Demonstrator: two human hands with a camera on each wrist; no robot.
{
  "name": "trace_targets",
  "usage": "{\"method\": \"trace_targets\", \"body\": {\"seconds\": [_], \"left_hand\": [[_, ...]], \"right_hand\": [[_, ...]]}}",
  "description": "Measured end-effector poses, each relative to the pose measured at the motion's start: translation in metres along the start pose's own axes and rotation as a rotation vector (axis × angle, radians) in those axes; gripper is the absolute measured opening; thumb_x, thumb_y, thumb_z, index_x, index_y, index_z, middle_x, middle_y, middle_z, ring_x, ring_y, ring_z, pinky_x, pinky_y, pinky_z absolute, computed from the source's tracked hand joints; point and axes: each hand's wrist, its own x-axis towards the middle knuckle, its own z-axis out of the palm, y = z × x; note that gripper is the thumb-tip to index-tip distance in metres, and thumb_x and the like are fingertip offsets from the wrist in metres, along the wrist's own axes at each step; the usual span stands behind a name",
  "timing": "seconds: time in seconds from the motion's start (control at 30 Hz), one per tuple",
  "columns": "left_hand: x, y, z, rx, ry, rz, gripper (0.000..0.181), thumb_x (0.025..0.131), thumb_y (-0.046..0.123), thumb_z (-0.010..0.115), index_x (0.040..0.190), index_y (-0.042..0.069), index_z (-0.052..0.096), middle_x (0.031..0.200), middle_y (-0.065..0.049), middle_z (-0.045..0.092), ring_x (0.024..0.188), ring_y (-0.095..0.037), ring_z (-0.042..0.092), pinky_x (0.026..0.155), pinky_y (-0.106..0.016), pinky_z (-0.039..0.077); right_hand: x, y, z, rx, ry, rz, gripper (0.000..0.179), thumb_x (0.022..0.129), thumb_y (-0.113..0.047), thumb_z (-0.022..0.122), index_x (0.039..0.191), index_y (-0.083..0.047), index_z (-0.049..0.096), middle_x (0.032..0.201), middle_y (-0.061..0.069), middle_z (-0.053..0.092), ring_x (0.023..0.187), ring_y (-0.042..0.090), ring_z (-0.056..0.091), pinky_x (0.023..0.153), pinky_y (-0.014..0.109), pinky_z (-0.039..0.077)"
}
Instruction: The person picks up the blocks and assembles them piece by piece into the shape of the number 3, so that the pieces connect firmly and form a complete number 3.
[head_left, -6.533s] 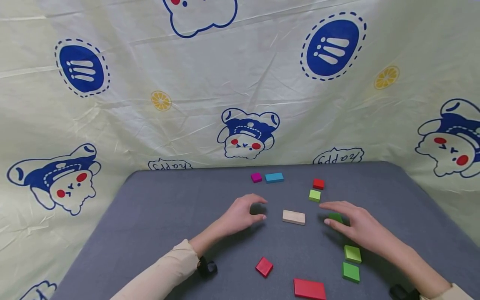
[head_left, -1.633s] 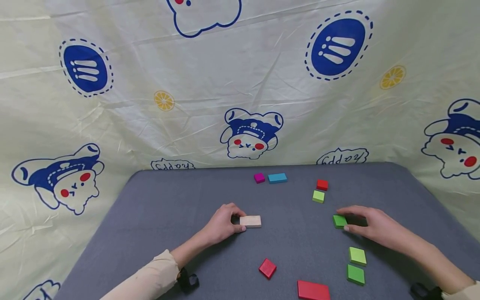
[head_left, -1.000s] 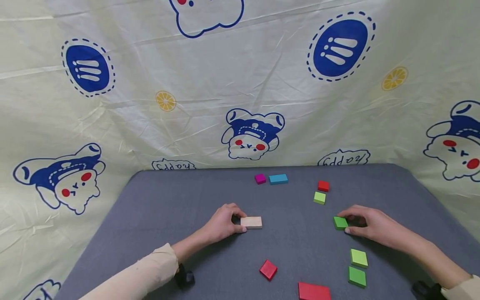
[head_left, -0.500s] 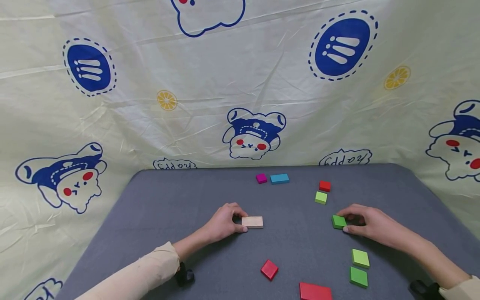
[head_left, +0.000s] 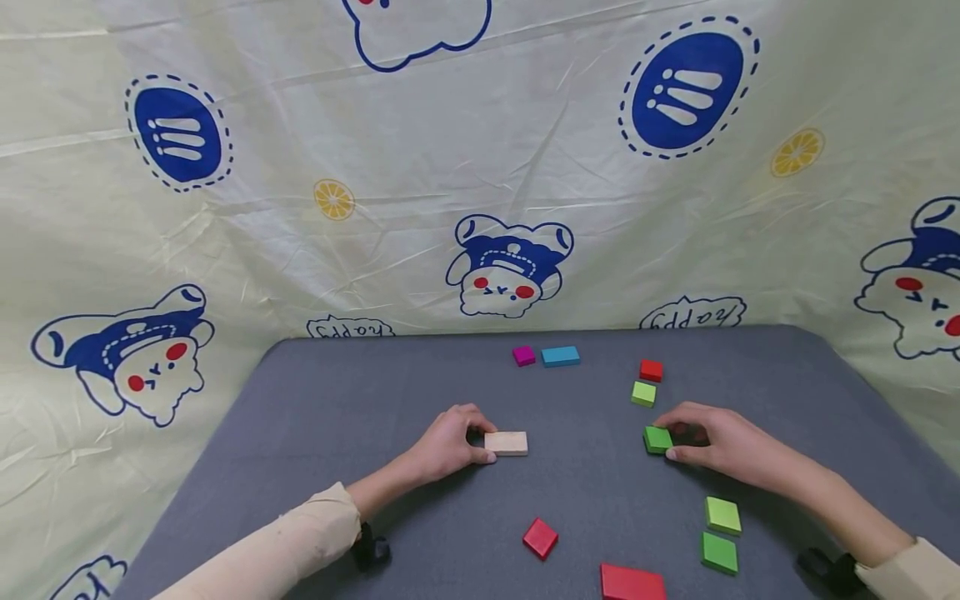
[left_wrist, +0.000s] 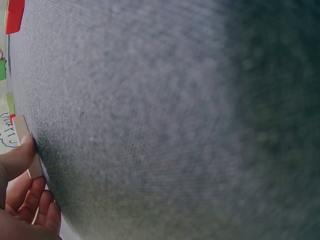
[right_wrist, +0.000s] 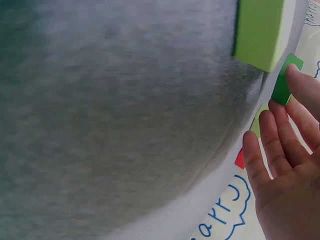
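My left hand (head_left: 447,442) pinches the left end of a pale wooden block (head_left: 507,443) between thumb and fingers, on the table's middle. The same wooden block (left_wrist: 25,131) shows at the left edge of the left wrist view, thumb on one side and fingertips on the other. To the right, my right hand (head_left: 718,439) grips a green block (head_left: 657,440) by its right side. In the right wrist view that green block (right_wrist: 286,80) sits between thumb and fingertips, the other fingers spread loosely. A gap of bare cloth separates the two held blocks.
A magenta block (head_left: 524,356) and a blue block (head_left: 560,357) lie at the back. Right of them are a small red block (head_left: 651,371) and a lime block (head_left: 643,394). Nearer lie a red square block (head_left: 540,538), a red rectangular block (head_left: 633,582), a lime block (head_left: 723,515) and a green block (head_left: 719,553).
Since the oldest frame, the left hand has taken hold of the wooden block, now farther left. The right hand has gripped the green block and, in the last half second, moved it left.
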Motion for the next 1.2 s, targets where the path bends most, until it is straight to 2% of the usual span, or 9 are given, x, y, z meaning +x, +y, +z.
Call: {"method": "trace_targets", "body": {"seconds": [0.67, 1.2], "left_hand": [[0.0, -0.002, 0.0, -0.005, -0.008, 0.006, 0.024, 0.079, 0.013, 0.083, 0.101, 0.009, 0.075, 0.095, 0.003, 0.062, 0.091, -0.018, 0.055, 0.082, -0.032, 0.044], [0.001, -0.005, 0.003, 0.011, -0.001, 0.014, 0.024, 0.08, 0.013, 0.083, 0.102, 0.009, 0.075, 0.097, 0.004, 0.062, 0.093, -0.016, 0.056, 0.084, -0.032, 0.044]], "right_hand": [[0.022, -0.027, 0.007, 0.0, -0.084, -0.066, 0.035, 0.085, -0.032, 0.078, 0.115, -0.02, 0.067, 0.103, -0.013, 0.061, 0.092, 0.009, 0.057, 0.08, 0.036, 0.049], [0.04, -0.045, 0.019, 0.013, -0.14, -0.119, 0.033, 0.085, -0.031, 0.078, 0.114, -0.019, 0.068, 0.101, -0.013, 0.059, 0.091, 0.011, 0.056, 0.078, 0.035, 0.05]]}}
